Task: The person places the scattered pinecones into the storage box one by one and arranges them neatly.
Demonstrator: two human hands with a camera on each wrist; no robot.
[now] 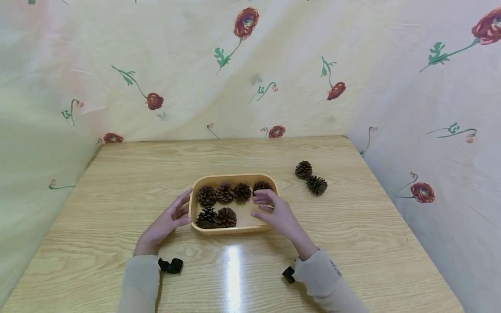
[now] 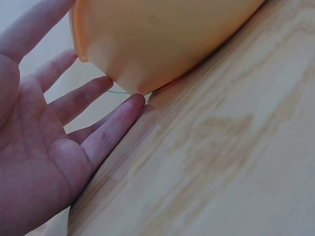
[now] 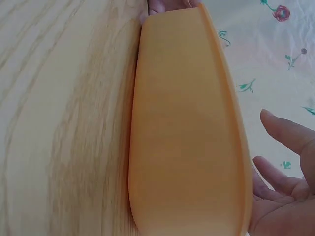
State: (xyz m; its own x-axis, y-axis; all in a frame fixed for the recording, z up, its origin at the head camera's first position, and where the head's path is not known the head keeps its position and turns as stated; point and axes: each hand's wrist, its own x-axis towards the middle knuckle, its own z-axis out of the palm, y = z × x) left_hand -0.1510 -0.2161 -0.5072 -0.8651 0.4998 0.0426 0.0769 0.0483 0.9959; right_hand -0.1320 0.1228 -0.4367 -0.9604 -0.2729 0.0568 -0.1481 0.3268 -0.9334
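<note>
A shallow yellow-orange tray (image 1: 244, 227) with rounded corners holds several brown pine cones (image 1: 225, 217), a row along its back side and two at the front left. My left hand (image 1: 166, 224) is at the tray's left end with fingers spread. In the left wrist view, its fingertips (image 2: 134, 104) meet the tray's lower wall (image 2: 157, 44). Over the right end reaches my right hand (image 1: 275, 213), fingers loosely bent and parted from the thumb. Its fingers partly cover the pine cone (image 1: 261, 187) in the back right corner; nothing shows in its grasp.
Two more pine cones (image 1: 303, 170) lie close together on the wooden table (image 1: 352, 243), right of the tray and farther back. A flowered cloth (image 1: 188, 65) hangs behind the table and at both sides. Small black devices (image 1: 172, 265) sit at both wrists.
</note>
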